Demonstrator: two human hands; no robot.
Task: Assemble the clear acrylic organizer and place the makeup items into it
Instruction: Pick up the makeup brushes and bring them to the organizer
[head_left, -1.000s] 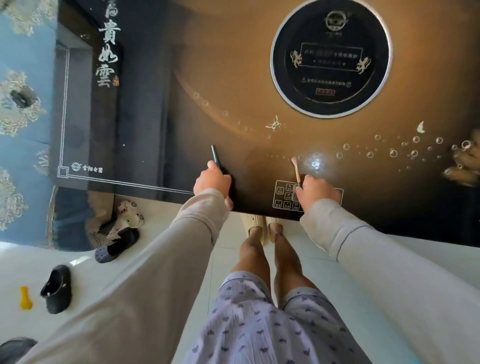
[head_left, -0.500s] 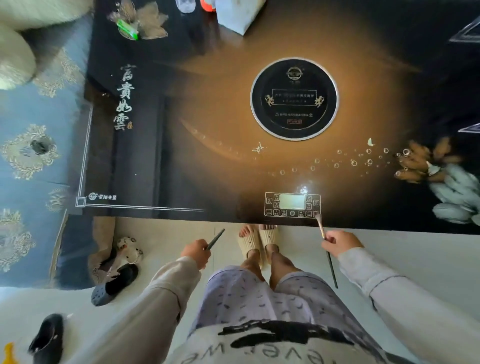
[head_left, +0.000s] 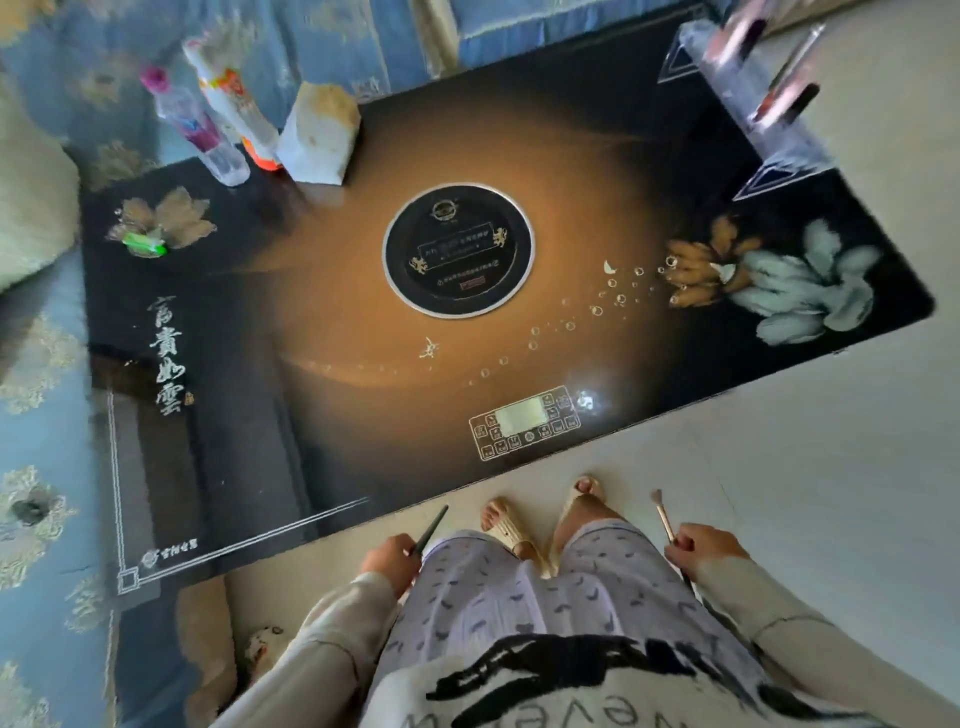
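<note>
I stand at the near edge of a black and amber glass table (head_left: 332, 332). My left hand (head_left: 390, 564) grips a thin dark makeup pencil (head_left: 432, 529) whose tip points up toward the table. My right hand (head_left: 701, 551) holds a slim makeup brush (head_left: 663, 515) with its bristles up. Both hands hang in front of my body, off the table. The clear acrylic organizer (head_left: 763, 93) stands at the table's far right corner, blurred, with several dark and pink makeup sticks in it.
At the table's far left stand a clear bottle with a pink cap (head_left: 195, 127), a white tube (head_left: 234, 104) and a white carton (head_left: 319, 137). A small green item (head_left: 145, 248) lies near the left edge. A blue patterned sofa runs along the left and back.
Both hands have left the table's near edge and drawn back to my body with the pencil and brush. The view has pulled back and turned, so the organizer now shows.
</note>
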